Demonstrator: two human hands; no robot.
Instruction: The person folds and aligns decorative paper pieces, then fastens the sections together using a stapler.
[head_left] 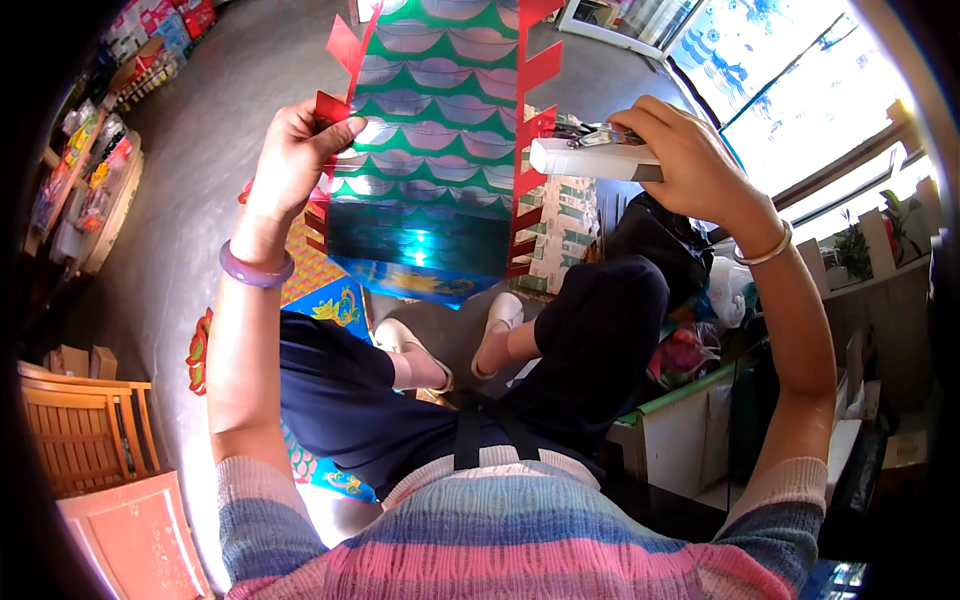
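My left hand (290, 160) pinches the red left edge of a long decorated panel (430, 140), covered in shiny green and silver scallops. Red pointed tabs (540, 67) stick out along both of its sides, and its lower end is blue with a yellow pattern. The panel hangs in front of me above my feet, its top cut off by the picture's edge. On the right, my right hand (685, 150) is closed around a white bar-shaped tool (590, 160) with shiny metal on top. Its white end lies close to the panel's red right edge; whether they touch I cannot tell.
Another patterned piece (335, 300) lies beside my left leg. A patterned box (565, 225) and black bag (660, 240) stand beyond my right knee. Shelves with colourful goods (90, 190) line the left; a wooden chair (80, 425) stands lower left. Windows (770, 60) fill the upper right.
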